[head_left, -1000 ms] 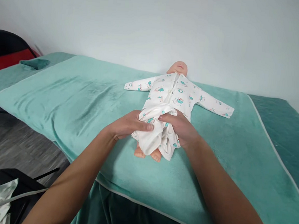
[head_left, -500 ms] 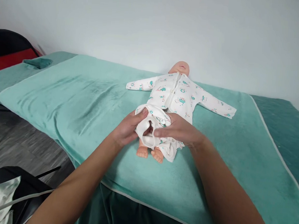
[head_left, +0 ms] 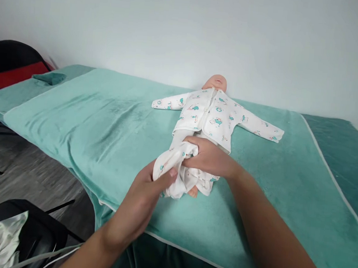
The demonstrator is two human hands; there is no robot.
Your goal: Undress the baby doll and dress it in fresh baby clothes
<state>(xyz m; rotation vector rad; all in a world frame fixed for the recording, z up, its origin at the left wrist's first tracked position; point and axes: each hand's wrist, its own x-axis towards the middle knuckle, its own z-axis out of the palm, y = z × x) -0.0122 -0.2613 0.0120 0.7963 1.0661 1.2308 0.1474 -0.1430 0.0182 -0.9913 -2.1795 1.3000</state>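
Note:
A baby doll [head_left: 215, 83] lies on its back, arms stretched out to both sides. It wears a white baby jacket [head_left: 217, 119] with a teal and red print. Over the doll's lower legs is a bunched pair of baby pants [head_left: 174, 187] in the same print. My left hand [head_left: 143, 193] is closed on the near left part of the pants, thumb on top. My right hand [head_left: 210, 157] grips their upper edge, just below the jacket hem. One doll foot [head_left: 193, 191] peeks out under the cloth; the other is hidden.
A teal velvet cover [head_left: 106, 116] lies over the table, against a white wall [head_left: 186, 35]. At the lower left, a black chair [head_left: 42, 234] holds crumpled white packaging [head_left: 0, 239], with cables nearby. Another chair [head_left: 12, 63], black and red, stands at the far left.
My left hand has moved down and toward me, drawing the pants' left part along. The round opening no longer shows, and one doll foot is now covered. More of the doll's white legs is visible.

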